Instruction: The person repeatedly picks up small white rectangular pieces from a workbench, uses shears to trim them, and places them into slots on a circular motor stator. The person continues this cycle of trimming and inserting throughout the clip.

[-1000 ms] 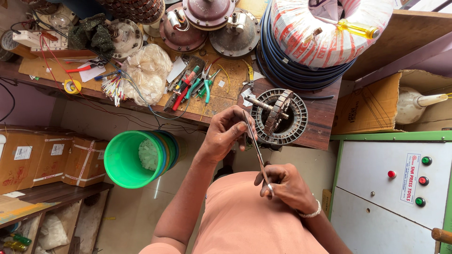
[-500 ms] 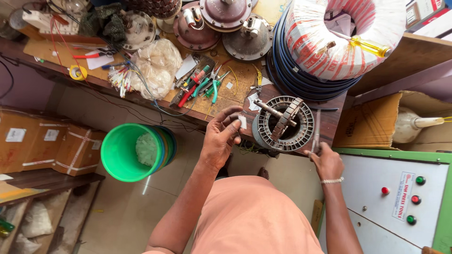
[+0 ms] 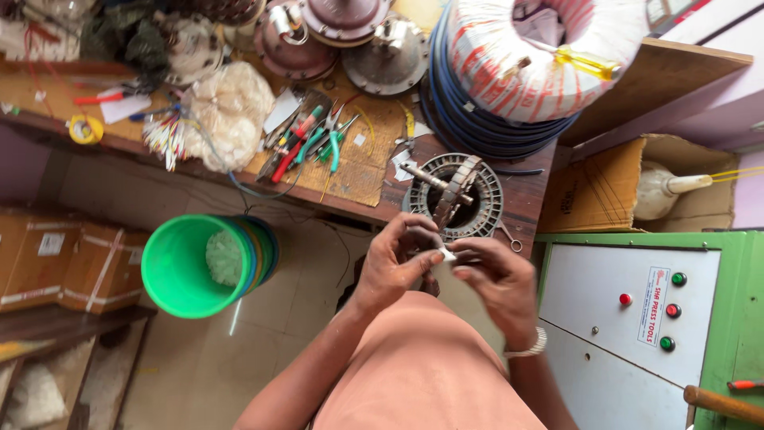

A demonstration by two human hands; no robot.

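Observation:
My left hand and my right hand meet in front of my chest, just below the bench edge. Between their fingertips they pinch a small white piece; I cannot tell what it is. Right above the hands, a round slotted motor stator with a shaft lying across it sits at the edge of the wooden bench. A small pair of scissors lies beside the stator at the bench edge.
Pliers and screwdrivers lie on the bench beside a white bundle and metal motor covers. A big coil of blue and white wire sits at the right. A green bucket stands on the floor. A green control cabinet is at the right.
Both hands left the stator and the bench edge and came together in front of me. A second ago they held scissors; those are out of my hands, and a small white piece is pinched instead.

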